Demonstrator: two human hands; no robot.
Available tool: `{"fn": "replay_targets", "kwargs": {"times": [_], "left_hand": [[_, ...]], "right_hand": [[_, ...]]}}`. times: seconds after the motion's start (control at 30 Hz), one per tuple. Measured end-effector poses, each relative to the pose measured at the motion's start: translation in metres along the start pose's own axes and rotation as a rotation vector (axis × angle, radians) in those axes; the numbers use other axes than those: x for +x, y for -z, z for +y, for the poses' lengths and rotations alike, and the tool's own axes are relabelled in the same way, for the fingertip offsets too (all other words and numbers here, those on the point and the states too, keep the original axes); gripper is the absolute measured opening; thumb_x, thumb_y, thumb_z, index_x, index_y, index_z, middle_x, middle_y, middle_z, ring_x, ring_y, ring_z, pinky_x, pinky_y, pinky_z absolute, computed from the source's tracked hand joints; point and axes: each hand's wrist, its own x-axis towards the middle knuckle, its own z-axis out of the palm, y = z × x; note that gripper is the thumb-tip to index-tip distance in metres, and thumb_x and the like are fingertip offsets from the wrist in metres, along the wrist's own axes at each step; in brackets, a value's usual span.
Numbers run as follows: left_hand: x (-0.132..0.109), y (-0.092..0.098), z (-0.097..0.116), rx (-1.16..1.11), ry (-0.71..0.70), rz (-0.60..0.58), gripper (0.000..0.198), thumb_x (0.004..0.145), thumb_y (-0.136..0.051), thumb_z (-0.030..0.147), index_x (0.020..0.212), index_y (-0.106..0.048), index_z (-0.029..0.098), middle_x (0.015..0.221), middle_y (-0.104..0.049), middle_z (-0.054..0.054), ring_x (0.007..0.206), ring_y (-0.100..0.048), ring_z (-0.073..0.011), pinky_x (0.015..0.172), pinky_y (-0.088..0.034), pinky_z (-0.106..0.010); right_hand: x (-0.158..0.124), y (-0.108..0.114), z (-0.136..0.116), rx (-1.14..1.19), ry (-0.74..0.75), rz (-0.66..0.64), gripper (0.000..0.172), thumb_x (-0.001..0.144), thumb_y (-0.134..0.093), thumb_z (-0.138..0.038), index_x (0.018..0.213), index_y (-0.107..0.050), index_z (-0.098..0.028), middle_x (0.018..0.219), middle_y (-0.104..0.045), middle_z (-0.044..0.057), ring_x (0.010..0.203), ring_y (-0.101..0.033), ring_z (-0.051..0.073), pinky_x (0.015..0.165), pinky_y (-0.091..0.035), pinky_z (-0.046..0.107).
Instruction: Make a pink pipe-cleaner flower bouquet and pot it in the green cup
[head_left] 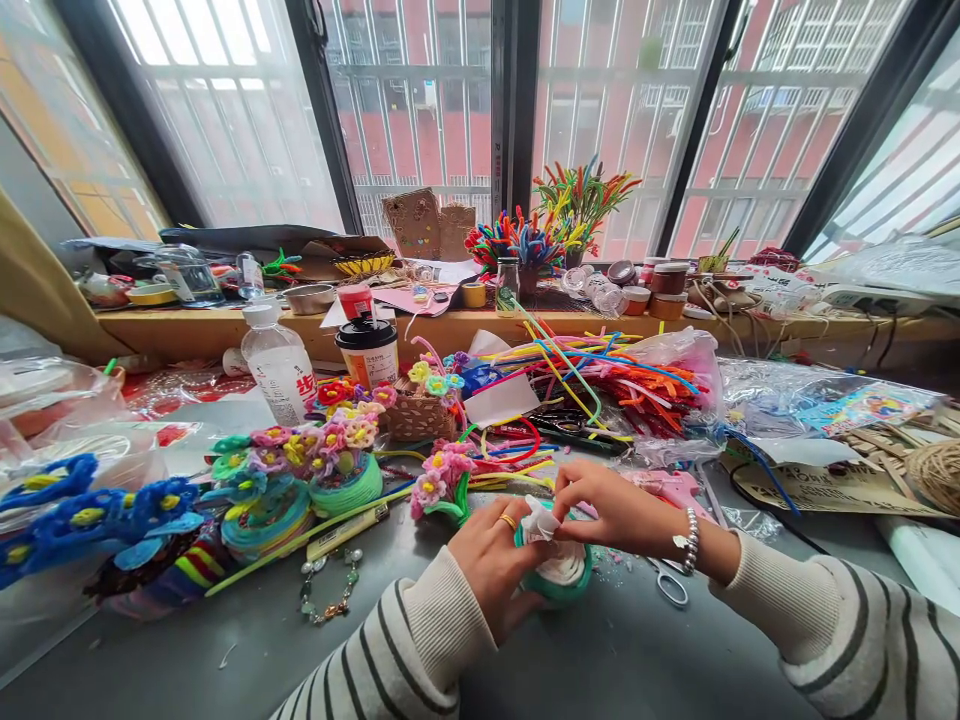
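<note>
On the grey table in front of me stands a small round green pot [561, 585], its top filled with a white, soft-looking mass [564, 562]. My left hand [495, 560], with a ring on one finger, is wrapped around the pot's left side. Over the pot, my right hand [589, 508] pinches a crumpled white piece [540, 522]; whether it is tissue or clay I cannot tell. The left fingers also reach close to that piece. Just beyond the left hand lies a bunch of pink pipe-cleaner flowers [442, 480].
Scissors [670, 585] and a pink glue gun [675, 488] lie right of the pot. A beaded bracelet [330, 590], a utility knife [347, 530] and pots of fuzzy flowers [345, 485] are at left. Loose pipe cleaners [645, 380], a bottle [277, 365] and a lidded cup [367, 350] stand behind.
</note>
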Motion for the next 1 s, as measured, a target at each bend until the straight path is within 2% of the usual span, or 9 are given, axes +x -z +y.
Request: {"fn": "replay_targets", "kwargs": {"times": [0.2, 0.37, 0.5, 0.77, 0.87, 1.0], "left_hand": [[0.005, -0.003, 0.002, -0.015, 0.054, -0.065, 0.046, 0.051, -0.068, 0.019, 0.095, -0.052, 0.02, 0.106, -0.045, -0.008, 0.091, -0.045, -0.0231, 0.078, -0.041, -0.036], [0.001, -0.003, 0.004, -0.014, 0.076, -0.049, 0.043, 0.054, -0.066, 0.015, 0.095, -0.053, 0.019, 0.104, -0.047, -0.01, 0.094, -0.045, -0.0245, 0.078, -0.042, -0.037], [-0.002, -0.007, 0.001, -0.027, 0.076, -0.027, 0.05, 0.052, -0.068, 0.019, 0.099, -0.052, 0.02, 0.104, -0.048, -0.01, 0.093, -0.046, -0.0253, 0.078, -0.042, -0.039], [-0.002, -0.016, -0.007, -0.073, -0.018, 0.041, 0.044, 0.059, -0.062, 0.022, 0.102, -0.051, 0.023, 0.105, -0.048, -0.008, 0.095, -0.046, -0.0235, 0.081, -0.042, -0.036], [-0.002, -0.015, -0.005, -0.064, -0.008, 0.055, 0.038, 0.062, -0.059, 0.021, 0.099, -0.053, 0.023, 0.104, -0.049, -0.008, 0.095, -0.047, -0.0234, 0.08, -0.043, -0.036], [-0.002, -0.012, -0.002, -0.04, 0.034, 0.026, 0.043, 0.057, -0.063, 0.019, 0.099, -0.053, 0.023, 0.1, -0.05, -0.008, 0.093, -0.047, -0.024, 0.079, -0.043, -0.037]], "right_hand": [[-0.003, 0.003, -0.001, 0.037, 0.009, -0.012, 0.015, 0.071, -0.055, -0.03, 0.076, -0.064, -0.02, 0.074, -0.053, 0.002, 0.071, -0.048, 0.013, 0.064, -0.038, 0.023], [-0.001, 0.001, -0.005, 0.018, -0.002, -0.065, 0.01, 0.07, -0.057, -0.026, 0.074, -0.065, -0.021, 0.075, -0.056, 0.002, 0.073, -0.049, 0.014, 0.066, -0.038, 0.024], [-0.001, 0.0, -0.007, 0.0, -0.017, -0.03, 0.009, 0.07, -0.057, -0.023, 0.073, -0.064, -0.019, 0.073, -0.057, 0.002, 0.071, -0.049, 0.013, 0.063, -0.038, 0.023], [0.001, -0.005, -0.004, -0.095, 0.026, -0.014, 0.012, 0.066, -0.06, -0.029, 0.062, -0.065, -0.019, 0.07, -0.052, 0.002, 0.07, -0.046, 0.013, 0.06, -0.035, 0.023], [0.002, -0.002, -0.005, -0.088, 0.02, -0.056, 0.014, 0.067, -0.058, -0.029, 0.061, -0.066, -0.019, 0.067, -0.05, 0.002, 0.066, -0.045, 0.013, 0.059, -0.034, 0.023], [0.004, 0.005, -0.006, -0.027, 0.012, -0.064, 0.015, 0.067, -0.057, -0.029, 0.066, -0.066, -0.017, 0.071, -0.052, 0.002, 0.067, -0.046, 0.012, 0.061, -0.035, 0.023]]}}
